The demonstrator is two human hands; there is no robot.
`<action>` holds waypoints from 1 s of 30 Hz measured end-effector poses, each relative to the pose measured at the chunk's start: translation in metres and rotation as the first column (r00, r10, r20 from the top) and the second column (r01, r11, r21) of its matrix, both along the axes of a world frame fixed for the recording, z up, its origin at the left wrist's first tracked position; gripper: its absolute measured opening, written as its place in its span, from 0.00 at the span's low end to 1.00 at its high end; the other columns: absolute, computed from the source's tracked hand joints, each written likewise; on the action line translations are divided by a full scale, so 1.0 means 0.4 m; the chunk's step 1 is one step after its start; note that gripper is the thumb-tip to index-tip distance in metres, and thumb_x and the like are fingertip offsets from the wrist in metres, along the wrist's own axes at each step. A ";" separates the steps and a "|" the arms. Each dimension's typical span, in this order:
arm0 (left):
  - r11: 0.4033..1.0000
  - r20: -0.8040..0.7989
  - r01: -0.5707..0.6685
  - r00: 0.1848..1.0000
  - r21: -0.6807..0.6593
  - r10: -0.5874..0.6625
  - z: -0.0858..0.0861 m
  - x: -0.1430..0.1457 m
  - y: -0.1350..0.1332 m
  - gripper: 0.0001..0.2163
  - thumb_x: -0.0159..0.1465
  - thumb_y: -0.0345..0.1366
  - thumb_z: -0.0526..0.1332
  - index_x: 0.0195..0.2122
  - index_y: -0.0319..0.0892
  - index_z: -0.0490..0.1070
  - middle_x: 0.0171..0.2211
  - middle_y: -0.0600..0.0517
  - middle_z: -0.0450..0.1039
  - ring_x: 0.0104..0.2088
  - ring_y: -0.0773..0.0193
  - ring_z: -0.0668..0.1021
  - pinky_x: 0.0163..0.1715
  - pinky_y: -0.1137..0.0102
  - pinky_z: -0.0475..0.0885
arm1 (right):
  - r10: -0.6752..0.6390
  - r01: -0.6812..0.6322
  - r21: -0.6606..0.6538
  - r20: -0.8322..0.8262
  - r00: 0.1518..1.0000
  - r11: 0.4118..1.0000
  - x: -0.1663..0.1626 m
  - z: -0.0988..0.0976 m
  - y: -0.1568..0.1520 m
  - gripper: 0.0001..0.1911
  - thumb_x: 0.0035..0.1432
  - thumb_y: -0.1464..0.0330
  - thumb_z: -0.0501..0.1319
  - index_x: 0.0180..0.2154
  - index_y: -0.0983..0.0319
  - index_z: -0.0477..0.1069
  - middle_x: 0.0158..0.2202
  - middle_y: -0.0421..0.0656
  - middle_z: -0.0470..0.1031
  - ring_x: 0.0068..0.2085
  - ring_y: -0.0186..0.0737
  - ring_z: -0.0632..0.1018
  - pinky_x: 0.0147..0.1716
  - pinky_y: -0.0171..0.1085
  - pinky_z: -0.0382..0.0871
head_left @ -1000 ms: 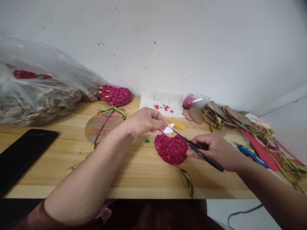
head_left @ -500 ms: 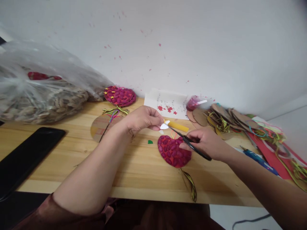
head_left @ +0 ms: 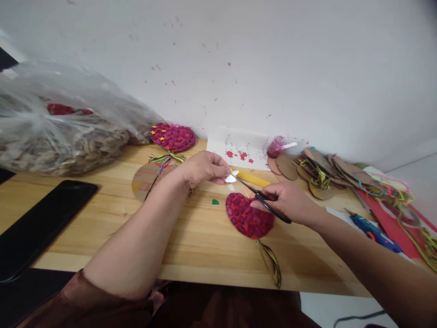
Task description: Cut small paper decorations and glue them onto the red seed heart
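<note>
Between the fingertips of my left hand [head_left: 209, 167] is a small piece of white paper [head_left: 231, 178], pinched at its left side. My right hand [head_left: 285, 200] grips a pair of black-handled scissors [head_left: 261, 197], whose blade tips reach the paper. Behind the blades a yellow strip [head_left: 253, 177] lies on the table. Below the scissors rests a round ornament covered in magenta seeds or pebbles [head_left: 244, 216], with a tassel [head_left: 272, 264] hanging toward the table's front edge. A little green scrap [head_left: 215, 202] sits to the ornament's left.
At the left are a plastic bag of brown pieces [head_left: 68, 141] and a black phone-like slab [head_left: 48, 223]. Several cardboard discs [head_left: 317, 166] are piled at right, near a blue glue gun [head_left: 375, 233]. Red stars lie on a white sheet [head_left: 218, 139] by the wall.
My right hand and the scissors have shifted slightly left, toward the paper. The white paper has turned a little in my left fingers. The whole view has moved slightly.
</note>
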State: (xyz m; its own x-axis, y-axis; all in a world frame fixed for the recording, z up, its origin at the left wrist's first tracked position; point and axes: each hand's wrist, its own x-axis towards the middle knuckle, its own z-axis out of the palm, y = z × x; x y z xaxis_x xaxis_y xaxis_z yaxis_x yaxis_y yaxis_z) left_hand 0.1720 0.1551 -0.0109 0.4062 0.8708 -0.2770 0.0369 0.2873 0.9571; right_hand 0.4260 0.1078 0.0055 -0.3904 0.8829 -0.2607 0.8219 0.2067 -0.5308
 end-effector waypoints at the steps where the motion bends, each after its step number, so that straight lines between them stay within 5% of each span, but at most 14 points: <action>1: 1.000 0.000 0.008 1.000 0.001 -0.008 -0.002 -0.001 0.001 0.06 0.50 0.33 0.72 0.26 0.37 0.77 0.28 0.50 0.80 0.30 0.68 0.81 0.34 0.75 0.76 | 0.001 -0.001 -0.001 -0.004 1.000 1.000 -0.001 -0.002 -0.001 0.29 0.51 0.42 0.63 0.20 0.62 0.66 0.19 0.35 0.60 0.23 0.32 0.61 0.23 0.34 0.51; 30: 0.987 0.250 -0.128 0.957 -0.100 0.149 0.043 0.047 -0.044 0.04 0.57 0.25 0.67 0.27 0.36 0.74 0.27 0.47 0.80 0.29 0.67 0.82 0.33 0.75 0.76 | -0.161 0.167 0.011 -0.221 0.962 0.986 0.026 -0.010 -0.088 0.18 0.54 0.56 0.68 0.24 0.62 0.68 0.22 0.35 0.58 0.25 0.32 0.60 0.23 0.33 0.53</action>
